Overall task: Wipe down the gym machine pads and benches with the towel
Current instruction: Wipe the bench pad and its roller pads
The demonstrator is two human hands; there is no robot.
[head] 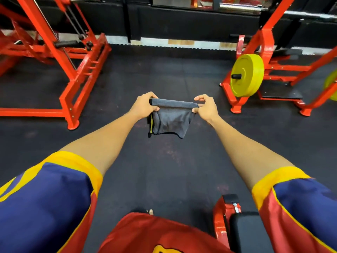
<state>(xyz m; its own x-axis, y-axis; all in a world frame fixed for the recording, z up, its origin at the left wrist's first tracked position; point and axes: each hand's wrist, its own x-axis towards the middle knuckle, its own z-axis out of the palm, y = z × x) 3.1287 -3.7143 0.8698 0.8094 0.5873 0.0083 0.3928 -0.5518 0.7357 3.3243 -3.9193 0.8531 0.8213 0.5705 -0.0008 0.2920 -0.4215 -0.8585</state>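
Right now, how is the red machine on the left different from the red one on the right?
The left machine has thin black cables running down it; the right machine shows no cables. The right machine holds a big yellow weight plate on a black peg; the left machine shows no plate. Both are red metal frames standing on the black floor.

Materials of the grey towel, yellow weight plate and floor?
Grey towel with dark edging: soft woven or microfibre cloth, matte; it sags and creases. Round yellow weight plate: probably rubber-coated, smooth dull sheen. Black floor: likely rubber matting, matte, faint seams.
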